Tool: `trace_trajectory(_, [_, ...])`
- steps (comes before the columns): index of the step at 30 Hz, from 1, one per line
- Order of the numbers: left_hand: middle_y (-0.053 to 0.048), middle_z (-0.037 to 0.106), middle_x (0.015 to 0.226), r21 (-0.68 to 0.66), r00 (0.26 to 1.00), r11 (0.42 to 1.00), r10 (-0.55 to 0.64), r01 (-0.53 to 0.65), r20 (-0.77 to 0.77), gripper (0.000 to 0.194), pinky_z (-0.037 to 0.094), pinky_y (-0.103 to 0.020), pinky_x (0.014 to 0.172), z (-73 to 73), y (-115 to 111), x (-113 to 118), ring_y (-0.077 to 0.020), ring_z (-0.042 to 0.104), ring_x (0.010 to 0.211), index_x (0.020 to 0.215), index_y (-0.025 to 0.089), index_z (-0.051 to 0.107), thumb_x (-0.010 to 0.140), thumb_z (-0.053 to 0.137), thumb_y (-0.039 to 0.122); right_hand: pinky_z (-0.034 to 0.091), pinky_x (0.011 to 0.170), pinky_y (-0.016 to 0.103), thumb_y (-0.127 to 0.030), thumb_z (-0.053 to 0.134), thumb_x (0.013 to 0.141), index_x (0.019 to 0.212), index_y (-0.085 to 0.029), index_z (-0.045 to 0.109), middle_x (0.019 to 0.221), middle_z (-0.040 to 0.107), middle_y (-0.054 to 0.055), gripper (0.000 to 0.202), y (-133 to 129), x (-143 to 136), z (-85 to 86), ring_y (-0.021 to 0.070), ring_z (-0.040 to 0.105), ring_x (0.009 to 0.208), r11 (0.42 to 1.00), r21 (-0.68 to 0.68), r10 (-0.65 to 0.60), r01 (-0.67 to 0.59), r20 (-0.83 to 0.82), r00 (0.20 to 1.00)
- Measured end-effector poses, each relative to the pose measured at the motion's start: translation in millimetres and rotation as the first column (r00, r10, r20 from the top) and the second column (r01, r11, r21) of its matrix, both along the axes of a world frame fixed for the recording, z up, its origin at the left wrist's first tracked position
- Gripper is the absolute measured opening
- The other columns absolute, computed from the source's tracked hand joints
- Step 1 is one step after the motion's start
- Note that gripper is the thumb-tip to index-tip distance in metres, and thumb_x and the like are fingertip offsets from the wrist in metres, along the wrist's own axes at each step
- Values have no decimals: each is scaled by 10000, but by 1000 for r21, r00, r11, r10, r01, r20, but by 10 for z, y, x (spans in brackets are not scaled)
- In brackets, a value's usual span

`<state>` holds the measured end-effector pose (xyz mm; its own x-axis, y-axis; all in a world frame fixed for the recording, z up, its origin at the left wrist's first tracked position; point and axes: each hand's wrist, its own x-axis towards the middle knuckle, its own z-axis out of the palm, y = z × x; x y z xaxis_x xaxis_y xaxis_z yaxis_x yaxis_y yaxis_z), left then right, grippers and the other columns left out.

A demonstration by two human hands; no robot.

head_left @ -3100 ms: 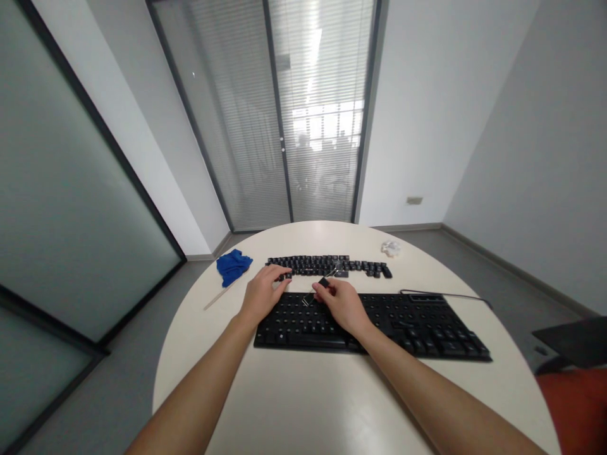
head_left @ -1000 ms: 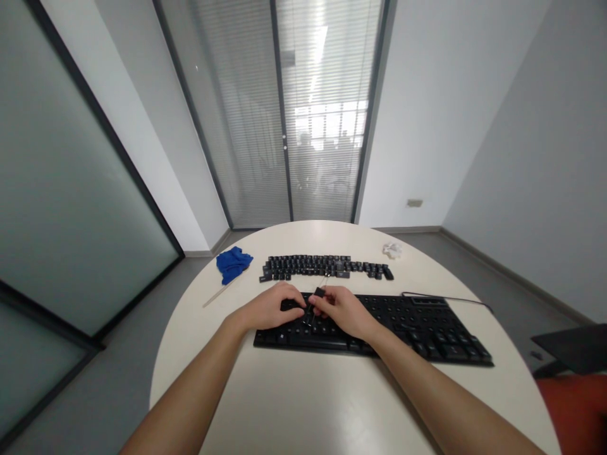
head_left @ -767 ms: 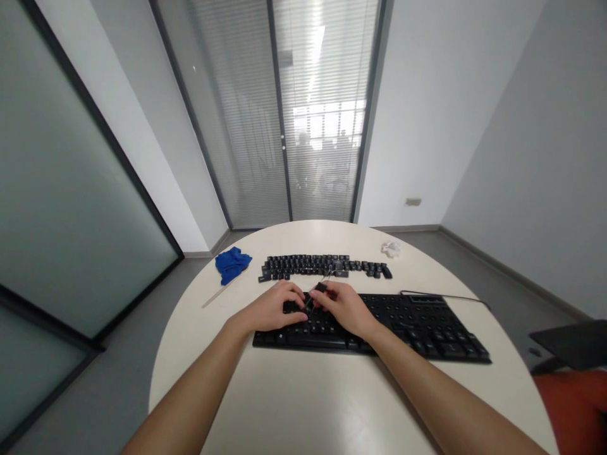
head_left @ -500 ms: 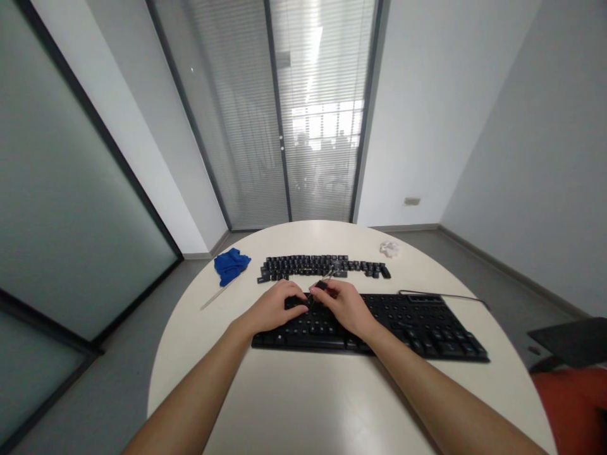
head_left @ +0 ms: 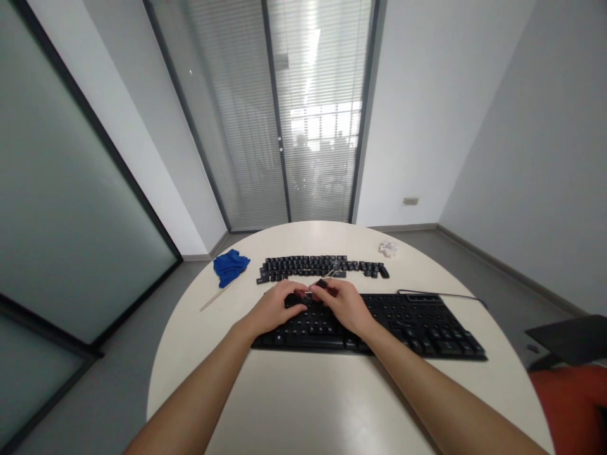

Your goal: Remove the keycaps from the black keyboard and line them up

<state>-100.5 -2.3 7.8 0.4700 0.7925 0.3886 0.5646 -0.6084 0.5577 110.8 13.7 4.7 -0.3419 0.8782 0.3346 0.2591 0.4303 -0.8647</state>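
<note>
A black keyboard [head_left: 308, 342] lies across the table, many of its keycaps off. Over its left half, my left hand [head_left: 277, 306] is closed, thumb and fingers curled together; whatever it pinches is too small to make out. Close beside it, my right hand [head_left: 344, 306] is closed on a small dark tool [head_left: 321, 284] with thin wire ends that point up toward the loose keys. The fingertips of both hands nearly meet. Behind the keyboard, loose black keycaps [head_left: 303, 265] are laid out in rows.
A blue cloth [head_left: 230, 266] and a thin wooden stick [head_left: 215, 298] lie on the round table [head_left: 303, 398] at the left. Crumpled white material [head_left: 387, 249] sits at the back right. The keyboard's cable [head_left: 439, 294] runs off the right edge, near a red and black chair [head_left: 564, 392].
The fingers of my left hand have shifted slightly, with the fingertips now closer to my right hand's. The view has moved a little.
</note>
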Motion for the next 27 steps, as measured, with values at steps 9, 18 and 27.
trace_trajectory(9, [-31,702,1049,156,986,985,-51,77,-161,145,458,-359,928,46,-16,51,-200,611,997,1038,237,654,930,570,286,421,601,261,-440,568,900,729,-154,684,683,679,37,353,44,15,-73,168,587,635,998,-27,-50,51,19,999])
trace_trajectory(18, [-31,698,1060,114,991,991,-61,74,-116,148,454,-357,937,-23,12,42,-201,609,1010,1027,231,649,890,631,285,388,590,253,-421,579,895,713,-157,679,648,652,18,336,17,0,-52,155,556,613,998,-7,-68,68,50,996])
trace_trajectory(27, [-30,701,967,-64,996,996,-53,58,74,184,472,-322,892,-48,16,89,-196,635,945,948,209,676,827,708,344,327,553,245,-413,595,881,681,-157,661,585,567,-11,331,-28,-9,-13,138,477,583,997,15,-77,76,90,993])
